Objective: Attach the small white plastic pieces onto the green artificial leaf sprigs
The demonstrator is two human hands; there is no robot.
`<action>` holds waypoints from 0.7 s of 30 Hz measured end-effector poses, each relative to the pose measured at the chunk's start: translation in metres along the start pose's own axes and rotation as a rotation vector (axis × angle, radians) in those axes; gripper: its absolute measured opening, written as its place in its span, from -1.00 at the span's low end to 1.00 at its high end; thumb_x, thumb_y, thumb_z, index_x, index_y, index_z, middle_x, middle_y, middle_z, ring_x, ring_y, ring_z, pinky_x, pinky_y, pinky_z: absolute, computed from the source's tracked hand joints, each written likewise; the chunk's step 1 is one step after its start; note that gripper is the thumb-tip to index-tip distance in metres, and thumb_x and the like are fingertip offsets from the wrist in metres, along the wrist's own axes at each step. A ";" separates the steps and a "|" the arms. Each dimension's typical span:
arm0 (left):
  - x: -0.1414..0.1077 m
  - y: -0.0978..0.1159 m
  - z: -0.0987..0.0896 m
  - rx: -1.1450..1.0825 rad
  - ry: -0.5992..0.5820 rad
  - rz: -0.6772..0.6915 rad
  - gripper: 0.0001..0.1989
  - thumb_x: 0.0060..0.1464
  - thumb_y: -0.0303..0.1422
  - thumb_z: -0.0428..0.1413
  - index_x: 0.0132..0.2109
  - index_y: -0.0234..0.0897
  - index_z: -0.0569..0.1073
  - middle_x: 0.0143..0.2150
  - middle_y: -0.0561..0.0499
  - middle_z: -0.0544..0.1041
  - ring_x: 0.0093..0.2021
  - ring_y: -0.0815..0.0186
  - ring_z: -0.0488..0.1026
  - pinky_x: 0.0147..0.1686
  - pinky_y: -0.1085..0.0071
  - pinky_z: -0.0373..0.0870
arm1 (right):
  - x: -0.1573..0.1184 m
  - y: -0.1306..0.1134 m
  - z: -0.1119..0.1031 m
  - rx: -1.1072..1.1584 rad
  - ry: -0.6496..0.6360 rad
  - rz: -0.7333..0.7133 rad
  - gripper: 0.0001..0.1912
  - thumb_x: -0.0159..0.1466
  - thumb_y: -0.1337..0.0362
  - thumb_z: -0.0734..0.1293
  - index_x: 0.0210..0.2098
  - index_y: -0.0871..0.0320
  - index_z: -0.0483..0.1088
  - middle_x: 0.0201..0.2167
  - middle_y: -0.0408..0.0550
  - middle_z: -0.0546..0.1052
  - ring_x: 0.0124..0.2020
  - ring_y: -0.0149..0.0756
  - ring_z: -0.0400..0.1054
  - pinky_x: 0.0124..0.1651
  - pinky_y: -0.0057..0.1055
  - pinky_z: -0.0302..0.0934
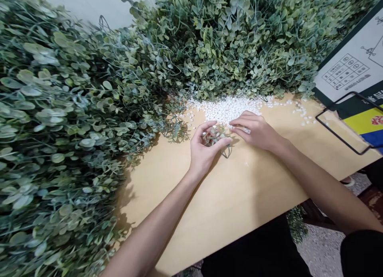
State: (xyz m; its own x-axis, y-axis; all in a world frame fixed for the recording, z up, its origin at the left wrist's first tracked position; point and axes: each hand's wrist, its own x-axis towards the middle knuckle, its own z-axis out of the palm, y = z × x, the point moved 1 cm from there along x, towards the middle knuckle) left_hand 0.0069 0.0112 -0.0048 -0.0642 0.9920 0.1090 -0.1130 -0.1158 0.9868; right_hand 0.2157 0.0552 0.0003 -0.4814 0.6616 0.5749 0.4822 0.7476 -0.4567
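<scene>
Head view: I curl my left hand [201,154] around a green sprig [217,135] mid-way between the near edge of the desk [215,213] and the white beads [227,107]. My right hand [259,130] hovers close, its pinch unclear; fine work calls for steadiness.

Both bare forearms reach forward from the lower corners and converge. The left hand [206,144] curls, thumb extended toward the right, fingers arched opposite it. The right hand [253,129] points left, palm lowered, thumb and fingertips close together, apart from the left.
</scene>
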 end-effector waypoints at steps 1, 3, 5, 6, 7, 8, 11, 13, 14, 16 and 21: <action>0.000 0.001 0.001 0.009 -0.015 -0.014 -0.38 -0.27 -0.26 0.58 -0.01 -0.20 0.59 -0.23 0.08 0.56 -0.31 0.37 0.51 -0.25 0.44 0.50 | 0.000 0.000 0.001 -0.022 -0.019 -0.010 -0.81 0.42 0.36 0.35 -0.06 0.14 0.61 -0.20 0.07 0.69 -0.13 -0.08 0.51 -0.01 -0.16 0.38; -0.001 0.002 0.001 0.031 -0.040 -0.025 -0.50 -0.24 -0.29 0.57 -0.13 -0.23 0.60 -0.27 0.08 0.56 -0.34 0.39 0.48 -0.30 0.44 0.47 | -0.001 0.001 0.000 -0.073 -0.041 -0.006 -0.82 0.42 0.38 0.35 -0.07 0.14 0.60 -0.19 0.07 0.69 -0.12 -0.07 0.51 0.00 -0.15 0.35; -0.001 0.001 0.001 0.044 -0.062 -0.005 -0.67 -0.11 -0.28 0.52 -0.25 -0.24 0.59 -0.30 0.07 0.56 -0.36 0.40 0.46 -0.31 0.45 0.45 | -0.001 0.001 -0.001 -0.115 -0.043 0.014 -0.84 0.41 0.40 0.37 -0.08 0.15 0.60 -0.18 0.07 0.70 -0.11 -0.07 0.52 0.02 -0.15 0.30; -0.001 0.001 0.001 0.044 -0.076 0.009 -0.73 -0.05 -0.29 0.49 -0.28 -0.25 0.59 -0.30 0.06 0.57 -0.35 0.41 0.46 -0.30 0.45 0.44 | -0.001 0.001 -0.002 -0.130 -0.043 0.024 -0.84 0.41 0.40 0.37 -0.09 0.15 0.60 -0.18 0.06 0.70 -0.11 -0.07 0.52 0.02 -0.15 0.27; -0.001 0.001 0.001 0.041 -0.091 0.023 -0.77 0.00 -0.30 0.47 -0.30 -0.25 0.59 -0.29 0.05 0.58 -0.32 0.40 0.48 -0.27 0.45 0.45 | -0.002 0.001 -0.003 -0.141 -0.047 0.031 -0.85 0.41 0.41 0.37 -0.10 0.15 0.59 -0.18 0.05 0.71 -0.10 -0.08 0.52 0.03 -0.15 0.24; -0.001 0.000 0.001 0.036 -0.108 0.040 -0.79 0.03 -0.31 0.46 -0.31 -0.25 0.58 -0.26 0.03 0.60 -0.29 0.40 0.50 -0.23 0.44 0.46 | -0.002 0.001 -0.003 -0.148 -0.052 0.034 -0.85 0.41 0.41 0.36 -0.10 0.15 0.59 -0.19 0.04 0.71 -0.10 -0.08 0.52 0.03 -0.15 0.22; -0.002 0.001 0.001 0.025 -0.144 0.052 -0.79 0.04 -0.32 0.46 -0.32 -0.26 0.57 -0.18 -0.01 0.63 -0.20 0.36 0.56 -0.16 0.43 0.49 | -0.002 -0.001 -0.001 -0.149 -0.068 0.040 -0.84 0.43 0.42 0.34 -0.13 0.15 0.58 -0.20 0.02 0.71 -0.09 -0.09 0.52 0.03 -0.15 0.17; -0.003 0.001 0.002 0.020 -0.136 0.044 -0.77 0.04 -0.31 0.46 -0.32 -0.26 0.56 -0.16 -0.03 0.64 -0.18 0.35 0.58 -0.14 0.43 0.51 | -0.002 -0.002 0.000 -0.135 -0.062 0.050 -0.84 0.43 0.41 0.33 -0.14 0.14 0.58 -0.19 0.03 0.71 -0.08 -0.09 0.52 0.05 -0.14 0.17; -0.003 0.001 0.002 0.019 -0.123 0.041 -0.76 0.04 -0.29 0.45 -0.32 -0.26 0.55 -0.17 -0.03 0.64 -0.18 0.35 0.59 -0.14 0.42 0.52 | -0.002 -0.003 0.000 -0.125 -0.051 0.058 -0.84 0.43 0.42 0.33 -0.14 0.14 0.58 -0.19 0.03 0.70 -0.08 -0.08 0.52 0.06 -0.14 0.18; -0.004 0.000 0.001 0.011 -0.079 0.041 -0.74 0.04 -0.27 0.45 -0.31 -0.26 0.54 -0.22 -0.01 0.62 -0.22 0.34 0.61 -0.15 0.40 0.55 | -0.001 -0.004 -0.001 -0.086 -0.006 0.078 -0.85 0.40 0.42 0.35 -0.13 0.13 0.58 -0.20 0.03 0.70 -0.09 -0.09 0.53 0.07 -0.13 0.21; -0.004 -0.003 -0.001 -0.071 -0.011 -0.004 -0.67 0.00 -0.25 0.48 -0.24 -0.25 0.51 -0.29 0.04 0.59 -0.28 0.30 0.64 -0.14 0.30 0.66 | 0.004 -0.010 -0.006 0.243 0.125 0.271 -0.94 0.33 0.32 0.45 -0.20 0.13 0.58 -0.22 -0.01 0.68 -0.17 -0.17 0.55 0.00 -0.23 0.38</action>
State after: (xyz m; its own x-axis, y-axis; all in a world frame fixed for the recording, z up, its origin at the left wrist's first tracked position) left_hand 0.0066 0.0077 -0.0081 -0.0528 0.9929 0.1065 -0.1836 -0.1145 0.9763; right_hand 0.2136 0.0502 0.0116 -0.2595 0.8364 0.4827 0.3853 0.5480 -0.7424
